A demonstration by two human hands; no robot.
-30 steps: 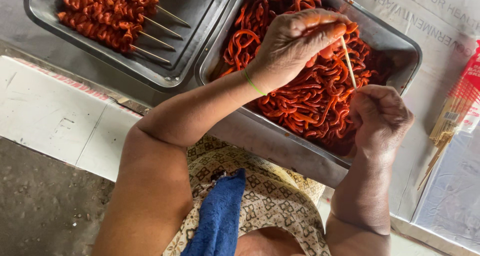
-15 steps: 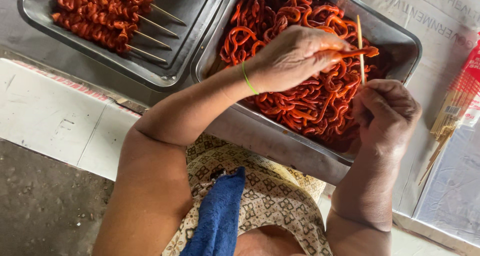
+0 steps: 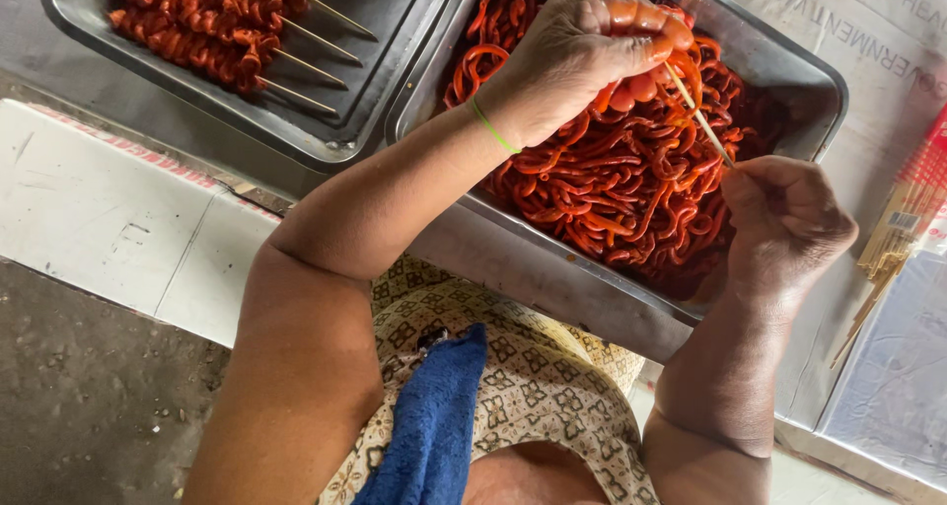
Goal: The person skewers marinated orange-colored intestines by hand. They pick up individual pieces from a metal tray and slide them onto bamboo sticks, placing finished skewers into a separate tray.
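Blue cloth [image 3: 434,421], lower centre: lying on the patterned lap, clear of the work.
Right hand [image 3: 784,224], right of centre: grip pinching the base of a thin bamboo skewer [image 3: 702,120].
Left hand [image 3: 582,56], upper centre: grip closing on a slick red strip [image 3: 641,91], feeding it onto the skewer's upper end over the tray of strips [image 3: 819,81].
Risks: the point is sitting close to greasy fingertips; a slip could be pricking skin or dropping the strip.
Tray of finished skewers [image 3: 395,51], upper left: resting apart.

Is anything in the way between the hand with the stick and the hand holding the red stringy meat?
Nothing visible. The right hand pinches the bamboo stick, whose far end already reaches the red strip gripped in the left hand. Only the heap of strips in the metal tray lies underneath.
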